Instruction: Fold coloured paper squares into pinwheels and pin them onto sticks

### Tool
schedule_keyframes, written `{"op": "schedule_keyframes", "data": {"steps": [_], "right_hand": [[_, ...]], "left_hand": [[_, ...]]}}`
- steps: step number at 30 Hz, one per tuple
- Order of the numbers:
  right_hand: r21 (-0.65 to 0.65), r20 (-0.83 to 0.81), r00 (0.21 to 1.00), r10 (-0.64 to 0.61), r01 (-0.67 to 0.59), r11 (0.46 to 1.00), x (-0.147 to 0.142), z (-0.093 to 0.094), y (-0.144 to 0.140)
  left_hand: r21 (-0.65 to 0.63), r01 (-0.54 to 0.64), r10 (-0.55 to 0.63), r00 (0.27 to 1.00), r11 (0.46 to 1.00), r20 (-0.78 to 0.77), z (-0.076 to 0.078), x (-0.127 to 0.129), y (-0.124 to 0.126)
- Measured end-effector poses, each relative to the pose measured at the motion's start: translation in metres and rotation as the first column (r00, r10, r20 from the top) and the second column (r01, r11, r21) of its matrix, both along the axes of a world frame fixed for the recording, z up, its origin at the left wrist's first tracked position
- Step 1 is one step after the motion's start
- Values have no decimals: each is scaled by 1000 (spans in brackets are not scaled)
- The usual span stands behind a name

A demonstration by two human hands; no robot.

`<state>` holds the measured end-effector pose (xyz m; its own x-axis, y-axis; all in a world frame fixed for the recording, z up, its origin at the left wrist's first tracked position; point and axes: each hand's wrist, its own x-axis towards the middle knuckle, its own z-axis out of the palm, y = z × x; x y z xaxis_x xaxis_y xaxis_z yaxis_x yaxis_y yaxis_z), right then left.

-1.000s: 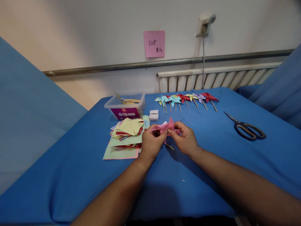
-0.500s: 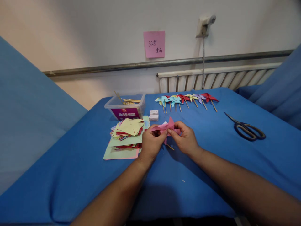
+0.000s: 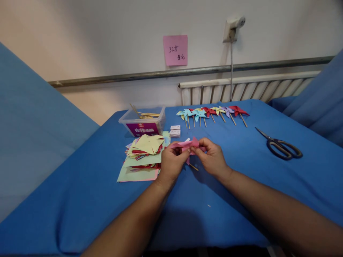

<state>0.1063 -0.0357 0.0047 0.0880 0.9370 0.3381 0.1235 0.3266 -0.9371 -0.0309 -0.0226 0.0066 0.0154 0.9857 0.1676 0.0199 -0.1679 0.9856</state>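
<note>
We are observing both hands working near the middle of the bench (image 3: 241, 171), which is wearing a blue cloth. The left hand (image 3: 171, 162) and the right hand (image 3: 213, 159) are meeting fingertip to fingertip, and each grip is closing on the pink paper pinwheel (image 3: 187, 144) between them. The pinwheel is sitting just above the cloth, a little toward the far edge from the bench's middle. It is showing pink folded vanes, one pointed tip rising above the fingers, a pale underside peeking at the top, and a thin wooden stick (image 3: 193, 167) slanting out below the hands toward the near edge. We cannot tell how the vanes are fastened, as the fingers are covering the centre.

Just beside the left hand, toward the left edge, a pile of cut coloured paper (image 3: 144, 151) is lying, yellow pieces uppermost. Behind it, near the far left corner, a clear plastic box (image 3: 143, 123) is holding wooden sticks, and two small white boxes (image 3: 175, 131) are lying just beside it. Along the far edge a row of finished pinwheels (image 3: 211, 113) is lying with sticks pointing nearward. Scissors (image 3: 281, 146) are resting shut toward the right edge, well apart from the hands.
</note>
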Motion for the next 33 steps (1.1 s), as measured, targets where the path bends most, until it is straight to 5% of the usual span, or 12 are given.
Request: {"op": "schedule_keyframes", "data": {"steps": [33], "right_hand": [[77, 80, 996, -41, 34, 996, -1, -1, -2]], "left_hand": [[-55, -50, 50, 999, 997, 11, 4, 3, -1]]}}
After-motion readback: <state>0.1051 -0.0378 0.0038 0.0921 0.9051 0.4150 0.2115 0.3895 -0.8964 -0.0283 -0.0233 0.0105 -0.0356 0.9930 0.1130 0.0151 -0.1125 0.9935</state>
